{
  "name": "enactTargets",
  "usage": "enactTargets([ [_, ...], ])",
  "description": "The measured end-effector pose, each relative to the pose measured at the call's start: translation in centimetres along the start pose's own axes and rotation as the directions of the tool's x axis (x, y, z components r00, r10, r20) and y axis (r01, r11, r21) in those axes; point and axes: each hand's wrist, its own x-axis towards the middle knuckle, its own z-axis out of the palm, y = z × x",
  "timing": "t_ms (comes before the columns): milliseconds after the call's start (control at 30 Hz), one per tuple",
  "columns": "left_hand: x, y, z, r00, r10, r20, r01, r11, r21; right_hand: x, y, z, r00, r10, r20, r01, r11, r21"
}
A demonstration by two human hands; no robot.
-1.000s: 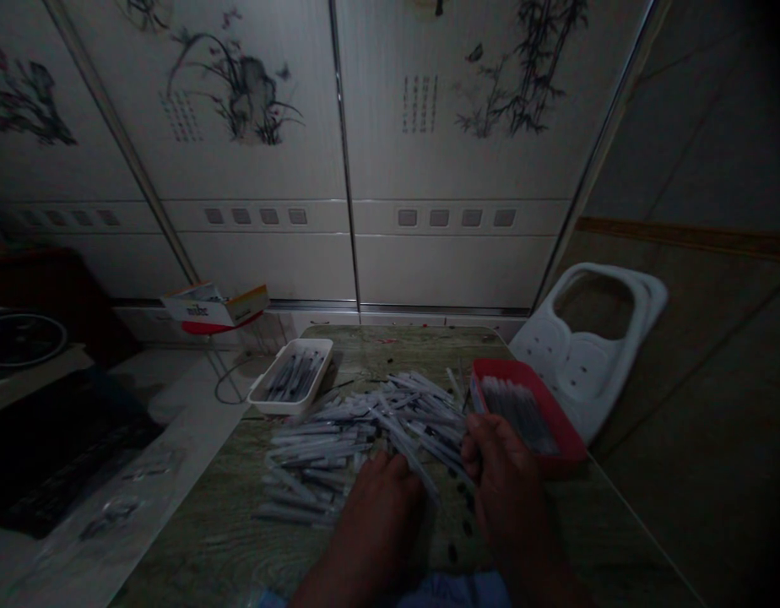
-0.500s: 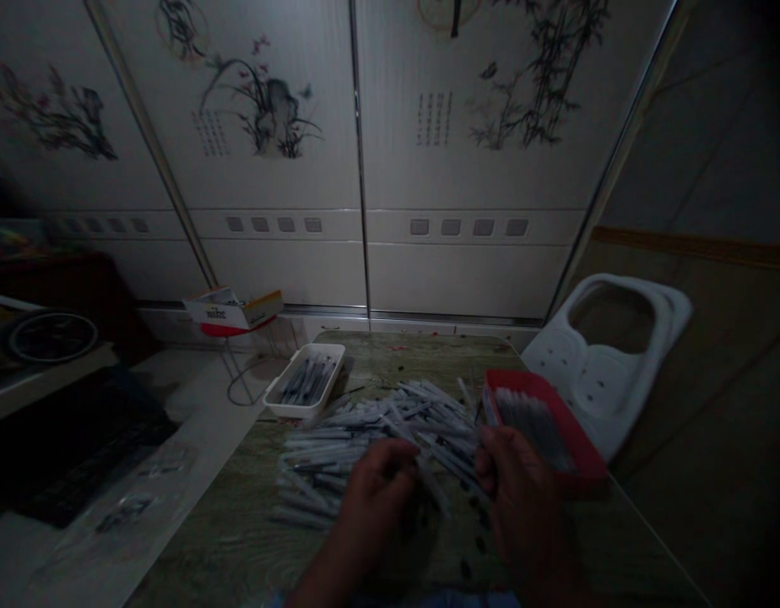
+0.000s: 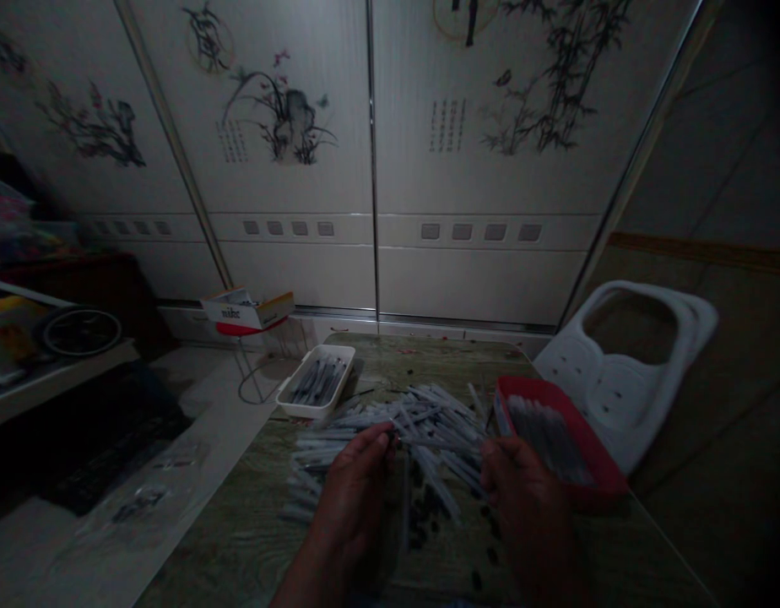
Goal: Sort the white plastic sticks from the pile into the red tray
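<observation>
A loose heap of translucent whitish pens point(image 3: 441, 405) with dark parts lies across the table point(image 3: 231, 515). My right hand point(image 3: 522, 485) is closed in a pinch on the right end of one pen point(image 3: 444, 442). That pen points left, its far end near my left fingertips. My left hand point(image 3: 358, 477) is closed too, thumb and finger pinching a small black piece point(image 3: 392, 436); whether it touches the pen I cannot tell. Several small black pieces point(image 3: 421, 515) are scattered on the table between my hands.
A white tray point(image 3: 301, 411) of pens stands at the back left, and a red box point(image 3: 609, 473) of pens at the right. Beyond it leans a white folding chair point(image 3: 618, 380). A printed carton point(image 3: 238, 312) rests on a red stool behind, before sliding doors point(image 3: 466, 279).
My hands have moved apart, the left one shifting left. The pen between them shows more clearly, and black pieces below have come into view. The whole view has turned slightly left.
</observation>
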Motion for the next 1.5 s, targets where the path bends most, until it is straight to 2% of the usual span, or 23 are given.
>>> enactTargets([
  [133, 0.1, 0.0, -0.3, 1.0, 0.007, -0.011, -0.007, 0.998, 0.055, 0.0, 0.0, -0.2, 1.0, 0.013, 0.007, -0.013, 0.999, -0.035],
  [200, 0.2, -0.1, -0.7, 0.998, 0.054, -0.016, -0.05, 0.979, 0.195, 0.0, 0.0, -0.2, 0.999, 0.035, 0.011, -0.035, 0.999, -0.042],
  [267, 0.4, -0.3, -1.1, 0.991, 0.135, -0.003, -0.122, 0.903, 0.412, 0.1, 0.0, -0.3, 0.999, 0.04, 0.005, -0.039, 0.999, -0.026],
  [367, 0.6, -0.8, -1.6, 0.968, 0.241, 0.073, -0.227, 0.71, 0.667, 0.1, -0.1, -0.2, 1.0, 0.025, -0.013, -0.025, 1.0, 0.003],
  [467, 0.8, -1.0, -1.7, 0.947, 0.29, 0.136, -0.291, 0.602, 0.744, 0.2, -0.2, -0.1, 0.999, 0.02, -0.028, -0.019, 1.0, 0.015],
  [567, 1.1, -0.4, -2.0, 0.925, 0.362, 0.117, -0.317, 0.562, 0.763, 0.2, -0.3, -0.1, 0.999, 0.019, -0.027, -0.019, 1.0, 0.024],
  [667, 1.3, 0.9, -2.7, 0.902, 0.418, 0.104, -0.315, 0.476, 0.821, 0.2, -0.4, -0.1, 1.0, 0.003, -0.026, -0.002, 1.0, 0.025],
  [767, 1.7, 2.0, -3.7, 0.895, 0.423, 0.141, -0.289, 0.309, 0.906, 0.2, -0.6, 0.0, 0.999, -0.026, -0.041, 0.027, 1.0, 0.008],
  [867, 1.8, 2.2, -4.2, 0.91, 0.349, 0.223, -0.26, 0.063, 0.963, 0.2, -0.6, 0.0, 0.999, -0.019, -0.034, 0.02, 1.0, 0.007],
  [967, 1.3, 1.8, -3.9, 0.932, 0.217, 0.291, -0.248, -0.208, 0.946, 0.2, -0.4, 0.0, 1.0, -0.012, -0.021, 0.012, 1.0, 0.019],
  [1067, 0.5, 1.5, -3.2, 0.933, 0.171, 0.317, -0.241, -0.357, 0.902, 0.2, -0.1, -0.1, 1.0, -0.013, -0.016, 0.013, 1.0, 0.014],
  [1333, 0.3, 1.2, -3.0, 0.939, 0.1, 0.33, -0.261, -0.419, 0.869, 0.4, 0.2, 0.1, 1.0, -0.019, -0.01, 0.02, 0.998, 0.058],
  [1500, 0.3, 0.6, -2.7, 0.911, 0.1, 0.4, -0.329, -0.41, 0.851, 0.1, -0.1, 0.0, 1.0, -0.006, -0.019, 0.006, 0.999, 0.036],
])
